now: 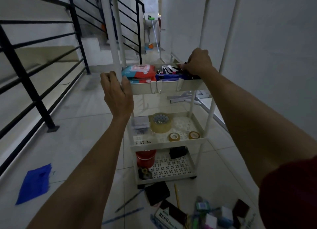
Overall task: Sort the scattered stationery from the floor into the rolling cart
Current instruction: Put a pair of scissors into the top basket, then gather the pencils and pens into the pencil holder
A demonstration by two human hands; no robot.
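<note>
A white rolling cart (169, 87) with several tiers stands ahead of me. My left hand (116, 93) grips its front-left post at the level of the upper tray. My right hand (197, 62) reaches into that tray and pinches a dark, thin item among black and blue stationery (169, 73). Red and blue packets (139, 72) fill the tray's left half. The middle tray carries a big tape roll (161, 123) and two small tape rolls (174, 136). The lowest tray has a red cup (145, 158). Scattered stationery (197, 211) lies on the floor at the bottom right.
A black stair railing (34, 84) runs along the left. A white wall (274, 57) closes the right side. A blue sheet (35, 184) lies on the tiled floor at lower left. A black box (157, 192), pens and a pencil lie by the cart's foot.
</note>
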